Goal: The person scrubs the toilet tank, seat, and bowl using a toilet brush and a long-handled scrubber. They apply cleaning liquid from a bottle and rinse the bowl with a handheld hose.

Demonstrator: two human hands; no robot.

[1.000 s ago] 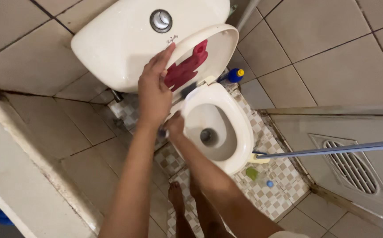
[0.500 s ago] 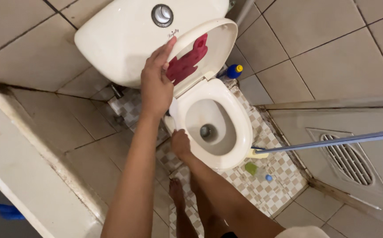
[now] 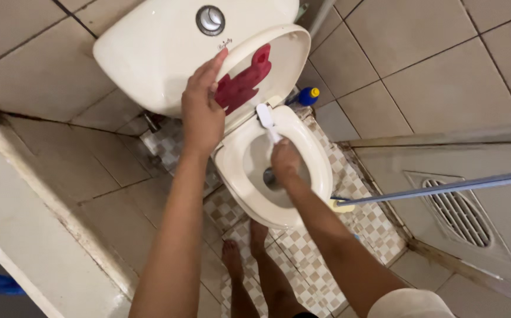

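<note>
1. Left hand: flat and open, fingers spread, pressed against the raised toilet lid, gripping nothing.
2. Right hand: closed around the handle of a white brush, over the bowl.
3. Brush: small, white, slim, head pointing far, resting on the far rim of the toilet seat.
4. Lid: cream, tilted up against the cistern, dark red patch on its underside.
5. Blue bottle with yellow cap: on the floor, just right of the lid.
</note>
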